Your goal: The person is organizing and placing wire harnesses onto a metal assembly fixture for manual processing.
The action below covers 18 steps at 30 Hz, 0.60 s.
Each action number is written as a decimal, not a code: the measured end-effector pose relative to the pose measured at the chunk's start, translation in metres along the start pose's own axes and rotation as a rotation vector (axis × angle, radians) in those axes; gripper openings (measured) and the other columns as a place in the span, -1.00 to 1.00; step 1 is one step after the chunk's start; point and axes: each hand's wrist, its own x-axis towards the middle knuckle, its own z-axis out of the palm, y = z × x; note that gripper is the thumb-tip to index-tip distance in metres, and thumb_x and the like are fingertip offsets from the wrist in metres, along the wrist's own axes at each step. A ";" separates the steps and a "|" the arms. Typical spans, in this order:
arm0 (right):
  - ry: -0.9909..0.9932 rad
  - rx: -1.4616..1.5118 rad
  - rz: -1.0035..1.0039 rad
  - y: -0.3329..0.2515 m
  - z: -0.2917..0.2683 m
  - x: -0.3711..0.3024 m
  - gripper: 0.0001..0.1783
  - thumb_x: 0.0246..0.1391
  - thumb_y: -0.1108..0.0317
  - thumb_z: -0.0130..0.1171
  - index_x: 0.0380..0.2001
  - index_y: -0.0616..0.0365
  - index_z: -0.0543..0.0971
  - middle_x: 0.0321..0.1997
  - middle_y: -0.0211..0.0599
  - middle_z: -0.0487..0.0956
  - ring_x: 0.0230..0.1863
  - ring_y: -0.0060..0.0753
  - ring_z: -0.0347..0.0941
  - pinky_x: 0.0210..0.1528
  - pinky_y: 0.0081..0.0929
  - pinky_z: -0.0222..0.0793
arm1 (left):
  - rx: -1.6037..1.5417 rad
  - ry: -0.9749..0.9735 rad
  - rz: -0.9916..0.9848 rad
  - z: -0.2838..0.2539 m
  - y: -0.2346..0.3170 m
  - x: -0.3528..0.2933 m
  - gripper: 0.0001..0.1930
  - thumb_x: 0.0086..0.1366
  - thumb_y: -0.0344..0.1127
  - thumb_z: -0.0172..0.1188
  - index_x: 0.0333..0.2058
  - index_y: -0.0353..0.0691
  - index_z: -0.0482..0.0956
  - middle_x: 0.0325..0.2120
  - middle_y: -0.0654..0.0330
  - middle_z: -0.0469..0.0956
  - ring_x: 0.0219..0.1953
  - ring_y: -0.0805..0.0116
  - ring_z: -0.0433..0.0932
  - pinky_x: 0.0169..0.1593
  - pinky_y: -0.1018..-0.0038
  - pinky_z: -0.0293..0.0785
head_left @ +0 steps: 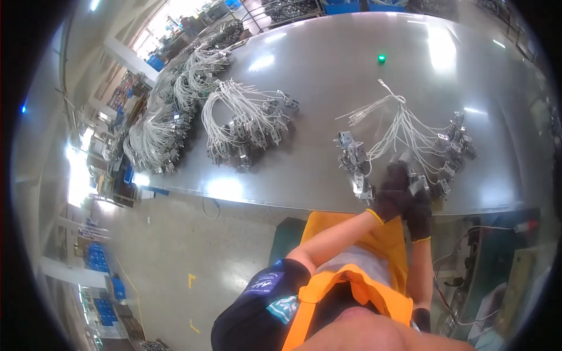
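Observation:
My left hand [393, 190], in a dark glove with a yellow cuff, reaches over the table's front edge with its fingers close together. Whatever is in those fingers is too small to make out. Right beside it is my right hand [419, 212], also gloved, closed around a small metal bracket [415, 186]. Both hands lie at the near side of a fanned bundle of white wires [401, 123]. Metal brackets on the wire ends form one cluster [353, 157] to the left and another [456, 143] to the right.
On the grey metal table [328, 70], a looped wire bundle [243, 126] with brackets lies left of my hands. Larger heaps of wired parts [155, 137] line the left edge. A small green light [381, 58] shows farther back. Equipment with cables [468, 275] stands below the table at right.

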 end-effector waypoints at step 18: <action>0.155 -0.540 0.298 -0.100 -0.014 0.011 -0.58 0.18 0.29 0.14 0.10 0.12 0.54 -0.14 -0.19 0.65 -0.25 -0.47 0.52 -0.15 -0.48 0.48 | -0.200 -0.361 -0.211 -0.022 -0.051 -0.024 -0.49 0.31 -0.23 0.23 0.15 -0.32 0.34 -0.12 0.04 0.50 -0.08 0.25 0.51 0.02 0.35 0.44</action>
